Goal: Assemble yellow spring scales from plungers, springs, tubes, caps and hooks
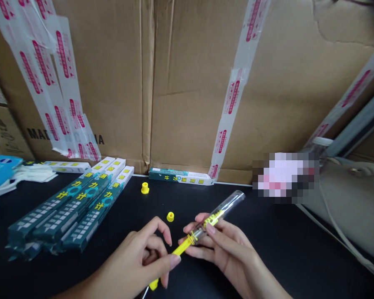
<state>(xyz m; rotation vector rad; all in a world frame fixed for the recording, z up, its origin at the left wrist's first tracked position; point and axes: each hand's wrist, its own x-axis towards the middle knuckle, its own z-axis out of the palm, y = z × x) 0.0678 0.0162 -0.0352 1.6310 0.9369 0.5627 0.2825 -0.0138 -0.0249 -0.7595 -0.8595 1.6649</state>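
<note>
A tubular spring scale slants across the two hands, its clear tube [229, 204] pointing up and to the right. My right hand [226, 247] is closed around the tube, with thumb and fingers on opposite sides. Yellow parts show through the clear wall. From the tube's lower end sticks out a yellow rod [183, 246]. My left hand [143, 255] pinches this rod at the thumb, while its index finger arches above, apart from it. Below the left hand a yellow end and a thin white piece show. Two yellow caps, a farther one [145, 188] and a nearer one [171, 216], stand on the black table.
Several slim green-and-white boxes [77, 199] lie stacked at left, beside a blue packet [3, 172]. Another slim box [180, 176] lies against the large cardboard carton [193, 104] at the back. A blurred-out object [279, 174] and pale cables [336, 232] are at right.
</note>
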